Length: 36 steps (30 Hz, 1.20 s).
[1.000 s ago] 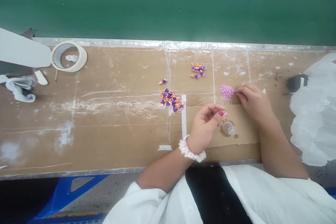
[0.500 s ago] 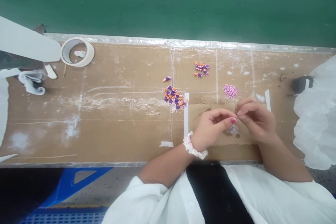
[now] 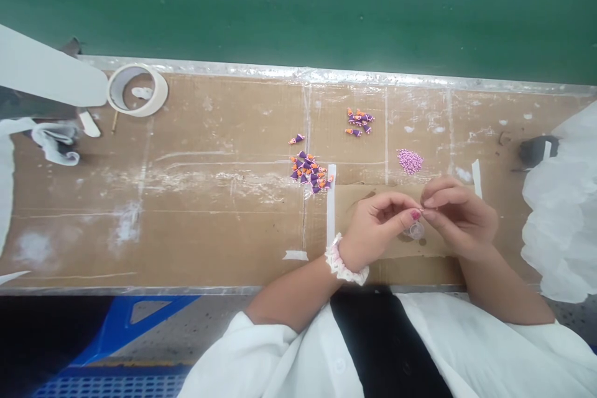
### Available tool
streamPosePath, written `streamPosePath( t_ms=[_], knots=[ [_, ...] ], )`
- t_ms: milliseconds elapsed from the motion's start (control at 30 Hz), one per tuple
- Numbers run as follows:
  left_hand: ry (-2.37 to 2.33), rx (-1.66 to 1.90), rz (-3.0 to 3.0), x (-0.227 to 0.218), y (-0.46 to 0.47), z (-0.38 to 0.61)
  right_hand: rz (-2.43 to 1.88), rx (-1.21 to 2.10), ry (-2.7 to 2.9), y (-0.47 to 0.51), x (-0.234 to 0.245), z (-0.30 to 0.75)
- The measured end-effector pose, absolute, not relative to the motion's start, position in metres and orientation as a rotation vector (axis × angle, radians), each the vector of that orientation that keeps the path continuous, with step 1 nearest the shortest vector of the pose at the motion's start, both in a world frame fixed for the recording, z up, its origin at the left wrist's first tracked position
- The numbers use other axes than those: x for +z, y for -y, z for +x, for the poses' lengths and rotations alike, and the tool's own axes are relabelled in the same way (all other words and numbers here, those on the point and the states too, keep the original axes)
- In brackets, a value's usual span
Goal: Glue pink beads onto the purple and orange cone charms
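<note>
Pinching a tiny piece, too small to make out, between left hand (image 3: 373, 231) and right hand (image 3: 462, 219), tips touching just over the little clear cup (image 3: 416, 232); looks like a fiddly joining step, calling for steady fingers next, with pink beads (image 3: 410, 161) just beyond the right hand on the worktop (image 3: 209, 230).

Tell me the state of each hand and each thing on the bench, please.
left hand: fingertips pinched shut.
right hand: fingertips pinched, meeting the left's.
clear cup: on the cardboard, just under the fingertips.
pink beads: loose heap, untouched.
purple-orange pieces: scattered pile.
tape roll: lying flat.
</note>
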State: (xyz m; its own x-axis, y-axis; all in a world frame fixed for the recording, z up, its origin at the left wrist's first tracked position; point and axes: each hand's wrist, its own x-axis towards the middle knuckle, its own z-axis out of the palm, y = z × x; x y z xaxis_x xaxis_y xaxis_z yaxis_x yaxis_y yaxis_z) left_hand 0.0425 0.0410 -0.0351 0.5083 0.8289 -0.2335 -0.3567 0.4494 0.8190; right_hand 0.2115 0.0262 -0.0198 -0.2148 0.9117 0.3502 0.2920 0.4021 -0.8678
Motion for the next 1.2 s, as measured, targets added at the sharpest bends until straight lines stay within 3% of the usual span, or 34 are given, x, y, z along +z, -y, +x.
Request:
streamPosePath(
  t_ms=[333,700,1200],
  knots=[
    [-0.831,1.016,1.551,-0.033,-0.043,0.037,-1.082,0.694,1.902,-0.028,-0.016,0.215],
    [-0.751,0.825,1.540,-0.035,-0.050,0.035,-1.029,0.526,2.154,-0.032,-0.007,0.220],
    [-0.710,0.899,1.571,-0.035,-0.047,0.037,-1.115,0.772,1.910,-0.028,-0.011,0.211]
  ],
)
